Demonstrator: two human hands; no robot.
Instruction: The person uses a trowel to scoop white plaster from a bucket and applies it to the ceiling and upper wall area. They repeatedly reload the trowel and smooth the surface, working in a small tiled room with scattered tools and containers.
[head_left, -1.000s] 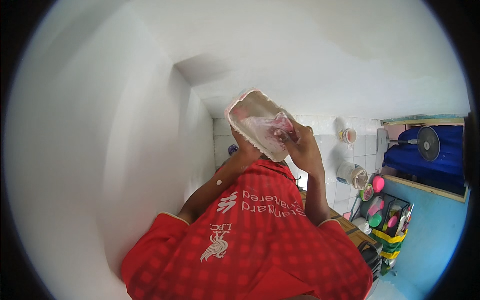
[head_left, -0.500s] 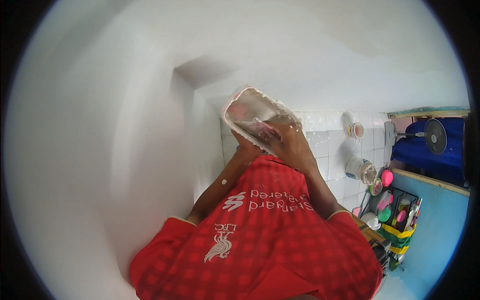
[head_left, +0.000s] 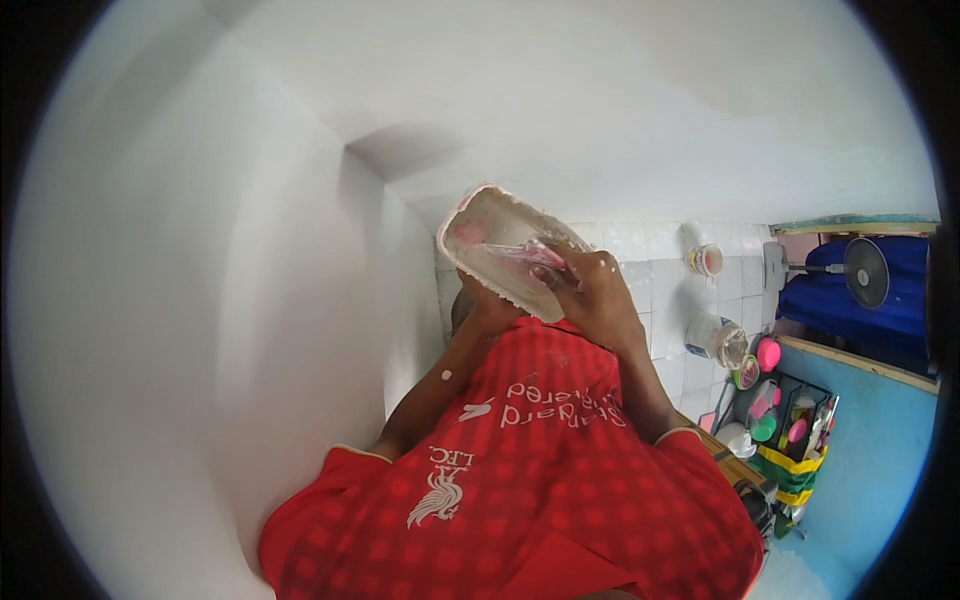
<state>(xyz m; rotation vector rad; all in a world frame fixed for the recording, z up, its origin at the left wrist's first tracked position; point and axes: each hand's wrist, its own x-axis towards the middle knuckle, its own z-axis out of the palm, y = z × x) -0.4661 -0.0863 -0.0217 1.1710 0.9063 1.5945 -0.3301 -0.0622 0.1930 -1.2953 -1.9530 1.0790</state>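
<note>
In front of my chest, an oblong tub (head_left: 500, 215) with rounded corners has its opening tipped towards me. Pale paste crusts its rim, and a pinkish patch shows inside. My left hand (head_left: 487, 298) grips the tub's near underside, with its fingers mostly hidden beneath. My right hand (head_left: 602, 298) is closed round a paste-smeared, pink-and-white scraper (head_left: 535, 254), which reaches over the tub's opening; its exact blade shape is unclear. White specks dot the right hand and left forearm.
Pale walls (head_left: 290, 250) meet in a corner ahead and left. On the white tiled floor (head_left: 668, 290) at right stand a small tub (head_left: 706, 260) and a larger smeared bucket (head_left: 718, 340). Beyond are a grey fan (head_left: 866, 272), blue cloth (head_left: 815, 305), a blue panel (head_left: 870, 420) and coloured household items (head_left: 764, 428).
The scraper has swung flatter across the tub's opening, and my right hand has moved slightly right and down. The tub has shifted slightly down and left in view.
</note>
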